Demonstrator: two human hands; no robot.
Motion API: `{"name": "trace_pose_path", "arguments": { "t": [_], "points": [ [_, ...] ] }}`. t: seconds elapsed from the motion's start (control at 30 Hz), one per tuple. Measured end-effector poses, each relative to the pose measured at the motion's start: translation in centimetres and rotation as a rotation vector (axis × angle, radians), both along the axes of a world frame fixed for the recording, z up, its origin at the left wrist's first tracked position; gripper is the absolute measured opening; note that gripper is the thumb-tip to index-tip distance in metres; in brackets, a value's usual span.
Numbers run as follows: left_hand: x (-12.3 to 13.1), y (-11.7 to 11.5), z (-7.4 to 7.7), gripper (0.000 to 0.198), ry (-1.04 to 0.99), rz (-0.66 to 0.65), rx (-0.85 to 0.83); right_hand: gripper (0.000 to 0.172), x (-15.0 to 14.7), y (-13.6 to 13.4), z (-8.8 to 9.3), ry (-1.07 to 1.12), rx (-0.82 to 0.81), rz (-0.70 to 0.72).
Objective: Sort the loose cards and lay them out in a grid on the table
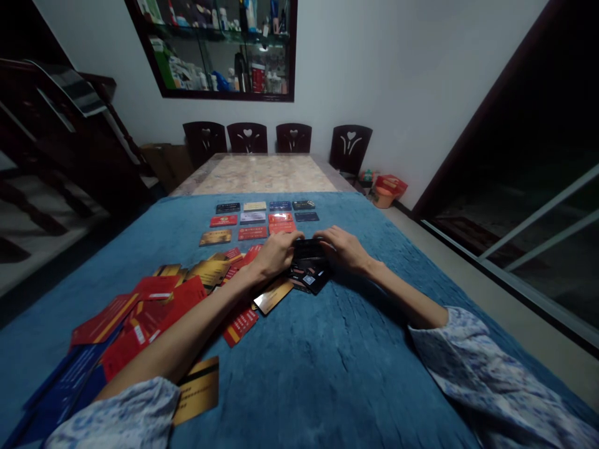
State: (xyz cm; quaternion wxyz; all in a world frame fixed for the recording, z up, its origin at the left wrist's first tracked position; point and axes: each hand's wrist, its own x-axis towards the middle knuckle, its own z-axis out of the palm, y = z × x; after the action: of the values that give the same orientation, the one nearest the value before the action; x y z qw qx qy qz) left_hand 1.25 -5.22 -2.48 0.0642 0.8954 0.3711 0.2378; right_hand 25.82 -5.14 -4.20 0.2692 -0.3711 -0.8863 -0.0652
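Between both hands is a stack of black cards (pixel 309 249), held a little above the blue cloth. My left hand (pixel 276 252) grips its left end, fingers bent over the top edge. My right hand (pixel 345 246) has the right end in the same way. Just below lie more black cards (pixel 312 279), one with a pale square on it. A gold card (pixel 274 295) rests by my left wrist. Beyond the hands, small stacks of cards stand in rows, among them a red card stack (pixel 253 232) and a dark blue card stack (pixel 306 217).
A loose heap of red cards (pixel 154 305), gold and blue cards spreads under and left of my left arm. A single gold card (pixel 199 390) lies near my left sleeve. The blue cloth (pixel 299 374) covers the near table; chairs (pixel 248 138) stand at the far end.
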Motion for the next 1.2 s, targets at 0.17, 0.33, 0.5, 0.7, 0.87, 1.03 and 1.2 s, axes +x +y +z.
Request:
{"name": "trace_pose_path", "arguments": {
  "t": [0.17, 0.33, 0.5, 0.7, 0.87, 1.03, 1.2],
  "points": [
    [0.1, 0.1, -0.4, 0.041, 0.009, 0.018, -0.022, 0.027, -0.2, -0.2, -0.2, -0.006, -0.062, -0.006],
    [0.3, 0.0, -0.6, 0.044, 0.024, 0.045, -0.042, 0.036, -0.2, -0.2, -0.4, -0.007, -0.094, -0.005],
    [0.4, -0.2, -0.7, 0.049, 0.060, 0.066, -0.051, 0.052, 0.0, -0.2, -0.6, -0.023, -0.111, 0.029],
    [0.5, -0.3, -0.9, 0.050, 0.074, 0.068, -0.052, 0.063, 0.2, 0.0, -0.6, -0.035, -0.125, 0.042],
    [0.4, -0.3, -0.8, 0.054, 0.075, 0.071, -0.068, 0.064, 0.3, 0.0, -0.4, -0.039, -0.117, 0.066],
    [0.3, -0.3, -0.7, 0.055, 0.068, 0.061, -0.064, 0.060, 0.6, 0.1, -0.4, -0.048, -0.116, 0.075],
    [0.1, -0.2, -0.7, 0.056, 0.089, 0.049, -0.052, 0.056, 0.8, 0.2, -0.4, -0.075, -0.113, 0.061]
  ]
}}
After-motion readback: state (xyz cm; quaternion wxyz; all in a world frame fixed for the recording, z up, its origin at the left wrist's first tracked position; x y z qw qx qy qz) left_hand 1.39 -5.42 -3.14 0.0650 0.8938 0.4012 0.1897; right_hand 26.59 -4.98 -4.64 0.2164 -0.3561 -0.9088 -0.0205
